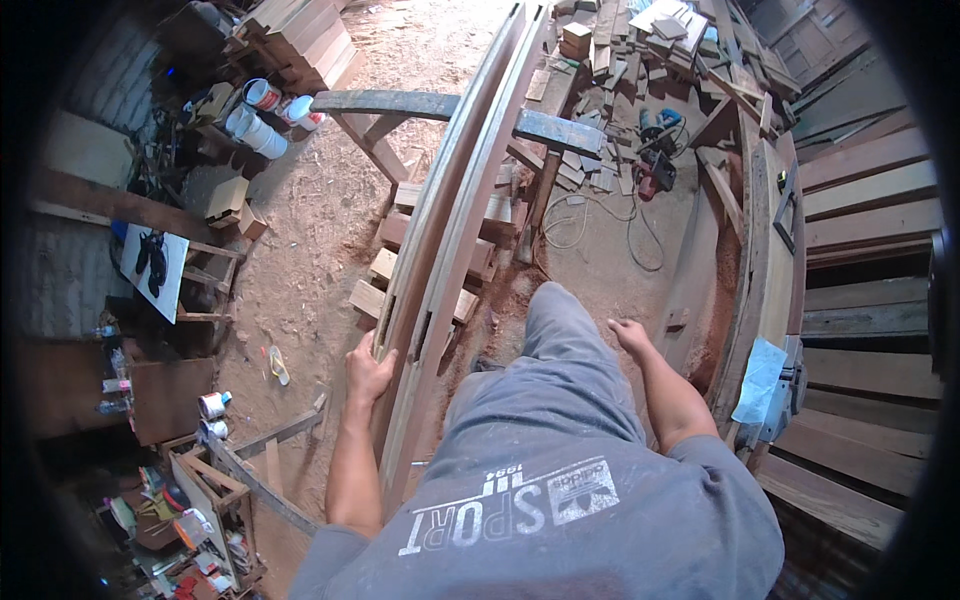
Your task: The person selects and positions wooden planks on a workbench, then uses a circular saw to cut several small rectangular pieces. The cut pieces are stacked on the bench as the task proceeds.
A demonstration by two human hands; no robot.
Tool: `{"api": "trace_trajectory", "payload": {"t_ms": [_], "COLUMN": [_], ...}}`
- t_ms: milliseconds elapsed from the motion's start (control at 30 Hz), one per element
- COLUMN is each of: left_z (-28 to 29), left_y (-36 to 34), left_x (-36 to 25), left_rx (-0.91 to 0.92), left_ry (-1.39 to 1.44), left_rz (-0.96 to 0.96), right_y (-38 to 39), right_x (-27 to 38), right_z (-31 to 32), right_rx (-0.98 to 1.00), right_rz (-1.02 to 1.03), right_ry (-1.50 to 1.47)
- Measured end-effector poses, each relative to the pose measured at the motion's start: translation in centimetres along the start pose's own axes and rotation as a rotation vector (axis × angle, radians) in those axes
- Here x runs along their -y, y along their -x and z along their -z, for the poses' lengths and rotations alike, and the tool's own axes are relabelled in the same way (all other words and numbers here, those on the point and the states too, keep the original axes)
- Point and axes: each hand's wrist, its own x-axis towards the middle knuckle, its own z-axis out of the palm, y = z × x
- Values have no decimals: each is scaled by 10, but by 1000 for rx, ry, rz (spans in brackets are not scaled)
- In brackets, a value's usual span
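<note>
My left hand (371,372) grips the near part of a long wooden board (395,300) that lies lengthwise beside a second long board (465,230); both have slots cut near this end. They run away from me across a worn curved crossbeam (385,103) on wooden legs, with short wood blocks (365,298) stacked beneath. My right hand (630,335) hangs at my right beside my leg, with nothing in it and its fingers loosely apart.
Power tools (655,175) and a looped cord lie among offcuts on the right floor. A long bench (760,280) curves along the right, before stacked planks (860,170). At left are buckets (255,135), a white panel (150,280), a sandal (278,368) and a cluttered shelf (205,520).
</note>
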Motion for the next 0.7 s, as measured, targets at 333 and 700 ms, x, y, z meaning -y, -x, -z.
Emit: {"api": "trace_trajectory", "payload": {"t_ms": [333,700], "left_z": [-1,-109], "left_y": [-32,-223], "left_x": [-4,-247], "left_rx": [55,-442], "left_ry": [-30,-85], "left_rz": [209,-318], "right_y": [-66,-200], "right_x": [-109,-17], "right_z": [46,151], "right_rx": [22,-65], "right_rz": [-173,-13], "right_ry": [-126,-255]}}
